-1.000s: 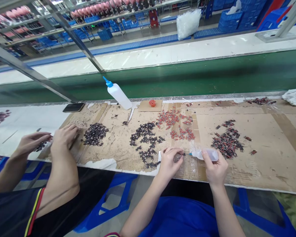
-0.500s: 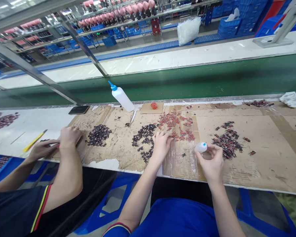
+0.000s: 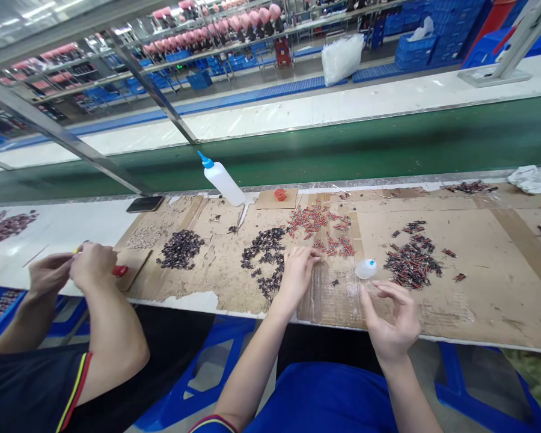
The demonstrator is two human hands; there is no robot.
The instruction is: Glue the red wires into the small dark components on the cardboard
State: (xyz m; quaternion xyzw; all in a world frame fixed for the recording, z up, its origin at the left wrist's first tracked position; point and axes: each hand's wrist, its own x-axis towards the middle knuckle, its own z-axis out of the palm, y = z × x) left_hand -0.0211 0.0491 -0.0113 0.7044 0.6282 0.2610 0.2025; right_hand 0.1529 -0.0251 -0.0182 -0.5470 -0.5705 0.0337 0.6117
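Observation:
My left hand (image 3: pixel 298 272) rests on the cardboard (image 3: pixel 491 258) beside a pile of small black parts (image 3: pixel 265 246). Its fingers are closed, fingertips next to the scattered red-and-black pieces (image 3: pixel 309 221); whatever they pinch is too small to make out. A small white bottle with a blue tip (image 3: pixel 365 269) sits on the cardboard, just beyond my right hand (image 3: pixel 393 322). That hand is open, thumb and fingers apart, with nothing between them. Behind it lies a heap of dark red-and-black pieces (image 3: pixel 412 261).
A larger bottle with a blue nozzle (image 3: pixel 224 182) and a red cup (image 3: pixel 280 194) stand toward the back. To the left, a co-worker's hands (image 3: pixel 90 264) work near another black pile (image 3: pixel 180 249) and a phone (image 3: pixel 145 204). Crumpled white tissue (image 3: pixel 528 179) lies at right.
My right hand has let go of the small bottle and drawn back toward me, its fingers opening. My left hand stays almost in place. The co-worker's hands have moved left, uncovering a red item.

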